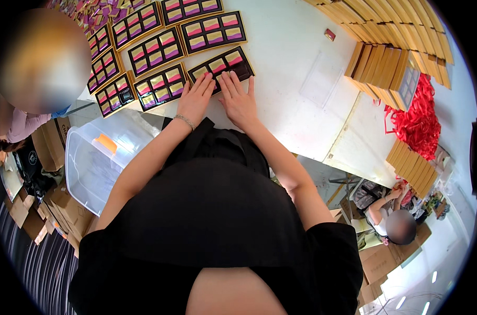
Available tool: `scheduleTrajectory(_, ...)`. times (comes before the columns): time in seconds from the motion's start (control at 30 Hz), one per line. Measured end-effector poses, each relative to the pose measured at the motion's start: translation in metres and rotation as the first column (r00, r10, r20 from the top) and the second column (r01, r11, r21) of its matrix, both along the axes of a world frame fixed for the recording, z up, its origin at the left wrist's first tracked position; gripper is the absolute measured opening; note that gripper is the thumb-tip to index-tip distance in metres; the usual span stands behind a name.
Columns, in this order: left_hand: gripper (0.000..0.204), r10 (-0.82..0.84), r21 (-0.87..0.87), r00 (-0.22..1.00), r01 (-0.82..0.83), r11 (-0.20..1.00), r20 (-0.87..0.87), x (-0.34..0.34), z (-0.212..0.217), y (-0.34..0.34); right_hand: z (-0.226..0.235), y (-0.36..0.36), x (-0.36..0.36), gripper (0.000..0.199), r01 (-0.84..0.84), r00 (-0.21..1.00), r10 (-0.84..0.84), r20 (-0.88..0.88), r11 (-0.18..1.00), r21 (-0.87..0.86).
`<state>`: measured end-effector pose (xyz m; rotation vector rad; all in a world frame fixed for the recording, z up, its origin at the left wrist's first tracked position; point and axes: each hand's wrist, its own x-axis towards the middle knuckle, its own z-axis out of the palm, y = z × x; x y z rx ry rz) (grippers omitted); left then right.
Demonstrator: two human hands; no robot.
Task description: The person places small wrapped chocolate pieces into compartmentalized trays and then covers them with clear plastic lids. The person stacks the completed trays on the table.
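Note:
My left hand (196, 97) and my right hand (238, 100) lie flat side by side on the near edge of a dark tray (229, 60) with a gold rim, fingers spread and pressing down. The tray holds small packets striped yellow, pink and purple. A bracelet sits on my left wrist. Neither hand grips anything. More such trays (159, 86) lie in rows to the left and behind, on the white table (291, 63).
Stacks of gold-edged box lids (390, 63) stand at the right with a heap of red ribbon (419, 123). A clear plastic bin (99, 157) sits below the table at left. Cardboard boxes (65, 205) lie on the floor. One person is at left, another at lower right.

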<state>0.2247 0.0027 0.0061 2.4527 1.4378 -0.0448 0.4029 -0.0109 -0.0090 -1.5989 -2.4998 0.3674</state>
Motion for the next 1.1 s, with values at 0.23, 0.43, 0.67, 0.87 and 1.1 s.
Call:
scheduleTrajectory(0.23, 0.053, -0.044, 0.064, 0.999, 0.045, 0.997, -0.019, 0.000, -0.005, 0.005, -0.006, 0.000, 0.002, 0.067, 0.000, 1.000, 0.000, 0.005, 1.000, -0.025)
scheduleTrajectory(0.43, 0.051, -0.038, 0.095, 0.999, 0.041, 0.995, -0.037, -0.004, -0.004, 0.005, -0.004, 0.006, 0.001, 0.064, 0.004, 0.999, -0.005, -0.034, 1.000, -0.027)
scheduleTrajectory(0.67, 0.051, -0.035, 0.100, 0.998, 0.039, 0.994, -0.043, -0.004, 0.002, 0.004, -0.041, 0.099, 0.147, 0.053, 0.626, 0.771, -0.547, -0.325, 0.745, 0.230)
scheduleTrajectory(0.87, 0.051, -0.025, 0.041, 1.000, 0.025, 0.999, 0.006, -0.005, 0.009, 0.007, -0.049, 0.175, 0.257, 0.056, 0.792, 0.610, -0.763, -0.214, 0.580, 0.191)
scheduleTrajectory(1.1, 0.058, 0.118, -0.020, 0.980, -0.116, 0.993, 0.157, -0.008, 0.030, 0.017, -0.047, 0.199, 0.261, 0.059, 0.787, 0.613, -0.774, -0.159, 0.616, 0.040)
